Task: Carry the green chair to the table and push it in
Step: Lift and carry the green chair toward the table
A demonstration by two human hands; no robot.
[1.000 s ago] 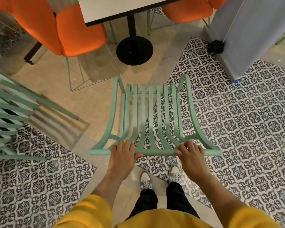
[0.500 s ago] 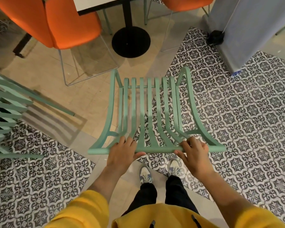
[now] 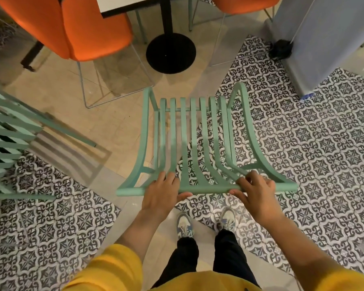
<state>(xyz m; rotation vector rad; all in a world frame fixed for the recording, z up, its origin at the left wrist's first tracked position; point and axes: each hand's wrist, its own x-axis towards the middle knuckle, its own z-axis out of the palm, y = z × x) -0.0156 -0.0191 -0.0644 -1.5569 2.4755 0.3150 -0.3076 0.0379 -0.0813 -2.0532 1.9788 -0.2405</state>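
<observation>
The left hand (image 3: 161, 195) and the right hand (image 3: 255, 196) both wrap tight around the top bar of the green chair (image 3: 195, 143). Past the hands, the table (image 3: 122, 6) stands on its black foot (image 3: 170, 53).

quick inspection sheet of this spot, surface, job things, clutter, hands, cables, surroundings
surface: floor part plain beige tile, part black-and-white patterned tile
job's things: green chair held by its top rail, seat pointing toward the table; table on a black round base
clutter: small black object at the foot of the grey wall
grippers: left hand and right hand both closed on the chair's top rail
cables: nothing seen
surroundings: orange chair at the table, second green chair on the left, grey wall on the right
</observation>
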